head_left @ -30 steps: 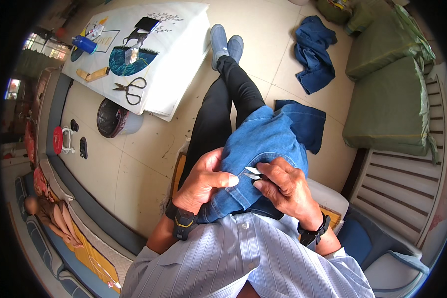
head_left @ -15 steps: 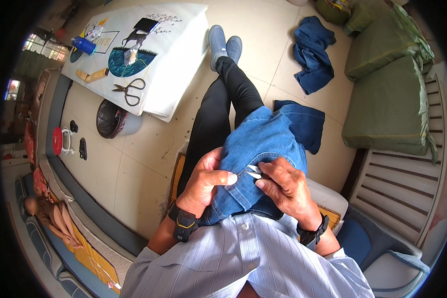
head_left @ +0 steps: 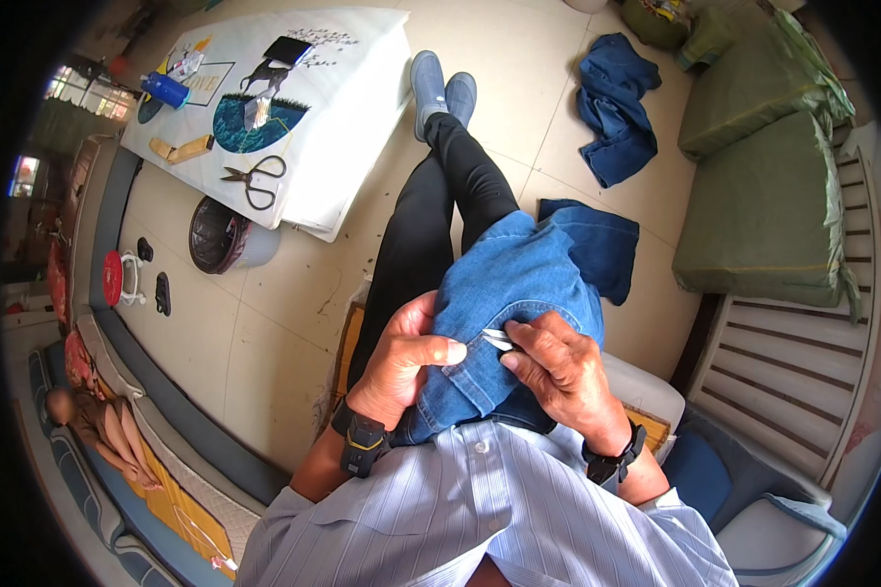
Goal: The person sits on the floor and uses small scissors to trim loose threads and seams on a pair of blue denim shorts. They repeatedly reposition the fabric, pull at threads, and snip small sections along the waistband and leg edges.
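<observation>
Blue denim jeans [head_left: 504,269] lie across my lap, with a stitched seam and waistband part turned up between my hands. My left hand [head_left: 406,352] pinches the cloth, its thumb pressed flat on top beside the seam. In my right hand [head_left: 558,367] is a small pair of thread snips [head_left: 497,338], held between thumb and fingers. Their silver blades point left at the seam, close together, just right of my left thumb. The rest of the snips is hidden in my fingers.
A white-covered table [head_left: 347,127] at the far left bears large black scissors [head_left: 256,182], a blue bottle [head_left: 165,89] and a black flat item. Under its edge stands a bin [head_left: 227,235]. Darker denim [head_left: 617,108] lies on the floor. Green cushions [head_left: 764,215] are right; a person [head_left: 117,430] lies left.
The snips' blades have come together from a wider spread, at about the same place on the seam. My left hand has stayed still on the denim.
</observation>
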`<action>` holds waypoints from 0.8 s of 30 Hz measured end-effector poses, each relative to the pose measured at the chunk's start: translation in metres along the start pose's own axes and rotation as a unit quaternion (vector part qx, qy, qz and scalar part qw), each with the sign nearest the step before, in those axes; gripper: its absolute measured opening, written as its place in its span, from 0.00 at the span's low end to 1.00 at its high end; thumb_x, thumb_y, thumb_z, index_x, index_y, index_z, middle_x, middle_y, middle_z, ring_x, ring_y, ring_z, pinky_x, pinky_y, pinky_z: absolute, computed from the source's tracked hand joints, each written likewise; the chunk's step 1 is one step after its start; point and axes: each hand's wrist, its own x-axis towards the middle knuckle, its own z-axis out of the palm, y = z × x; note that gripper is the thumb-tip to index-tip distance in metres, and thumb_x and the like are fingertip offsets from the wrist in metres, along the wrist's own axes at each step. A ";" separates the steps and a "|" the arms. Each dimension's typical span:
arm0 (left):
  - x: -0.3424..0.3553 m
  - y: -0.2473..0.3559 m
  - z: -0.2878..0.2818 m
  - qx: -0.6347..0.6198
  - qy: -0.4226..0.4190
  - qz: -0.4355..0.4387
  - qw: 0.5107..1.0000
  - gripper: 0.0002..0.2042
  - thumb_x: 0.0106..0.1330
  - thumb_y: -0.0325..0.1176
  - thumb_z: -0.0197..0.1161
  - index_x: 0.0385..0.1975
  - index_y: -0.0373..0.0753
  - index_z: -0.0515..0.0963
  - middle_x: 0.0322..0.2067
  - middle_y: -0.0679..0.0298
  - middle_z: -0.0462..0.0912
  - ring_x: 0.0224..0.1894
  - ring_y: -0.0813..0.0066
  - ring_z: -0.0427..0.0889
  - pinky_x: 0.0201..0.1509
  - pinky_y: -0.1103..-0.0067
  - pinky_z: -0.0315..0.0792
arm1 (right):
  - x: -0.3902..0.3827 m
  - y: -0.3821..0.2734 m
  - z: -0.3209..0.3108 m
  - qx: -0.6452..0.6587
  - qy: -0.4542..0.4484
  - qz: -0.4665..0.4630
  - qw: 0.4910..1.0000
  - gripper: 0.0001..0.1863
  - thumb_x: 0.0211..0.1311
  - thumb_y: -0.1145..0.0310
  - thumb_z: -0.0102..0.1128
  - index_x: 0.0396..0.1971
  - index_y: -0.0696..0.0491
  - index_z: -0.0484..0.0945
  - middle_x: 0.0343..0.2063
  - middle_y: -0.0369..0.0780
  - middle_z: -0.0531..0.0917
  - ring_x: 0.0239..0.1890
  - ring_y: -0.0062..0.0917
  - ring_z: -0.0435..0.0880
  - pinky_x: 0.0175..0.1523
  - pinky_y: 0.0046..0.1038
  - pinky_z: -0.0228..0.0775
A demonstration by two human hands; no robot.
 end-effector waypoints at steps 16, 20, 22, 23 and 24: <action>0.000 0.002 0.000 -0.003 -0.006 0.006 1.000 0.36 0.48 0.27 0.71 0.64 0.29 0.74 0.54 0.56 0.86 0.54 0.66 0.87 0.65 0.73 0.79 | 0.003 0.004 0.001 0.016 -0.004 -0.007 1.000 0.15 0.64 0.73 0.75 0.48 0.60 0.85 0.33 0.45 0.84 0.34 0.40 0.86 0.39 0.36 0.77; 0.001 0.002 0.001 0.002 -0.008 0.011 1.000 0.37 0.48 0.28 0.71 0.65 0.28 0.74 0.55 0.56 0.86 0.55 0.66 0.86 0.66 0.73 0.78 | -0.001 0.011 0.001 0.091 0.004 0.022 0.996 0.14 0.64 0.73 0.75 0.47 0.60 0.86 0.34 0.44 0.85 0.37 0.38 0.85 0.43 0.35 0.77; 0.002 0.002 0.001 0.005 -0.008 0.013 1.000 0.38 0.47 0.28 0.71 0.65 0.28 0.74 0.55 0.56 0.86 0.55 0.66 0.86 0.66 0.73 0.78 | -0.001 0.011 0.001 0.104 0.003 0.034 0.994 0.14 0.64 0.72 0.75 0.47 0.60 0.86 0.34 0.44 0.85 0.37 0.38 0.85 0.44 0.34 0.77; 0.003 0.001 -0.001 0.004 -0.011 0.013 1.000 0.38 0.47 0.28 0.71 0.65 0.28 0.74 0.55 0.56 0.86 0.55 0.66 0.86 0.66 0.73 0.78 | 0.000 0.011 0.000 0.098 0.000 0.032 0.995 0.14 0.65 0.72 0.75 0.47 0.60 0.86 0.34 0.44 0.85 0.37 0.37 0.85 0.44 0.34 0.77; 0.004 0.000 -0.003 0.003 -0.013 0.013 1.000 0.38 0.47 0.28 0.72 0.66 0.28 0.74 0.55 0.55 0.86 0.55 0.66 0.86 0.66 0.72 0.78 | 0.001 0.011 0.000 0.093 -0.003 0.030 0.995 0.14 0.65 0.72 0.75 0.47 0.60 0.86 0.34 0.44 0.85 0.37 0.37 0.85 0.44 0.34 0.77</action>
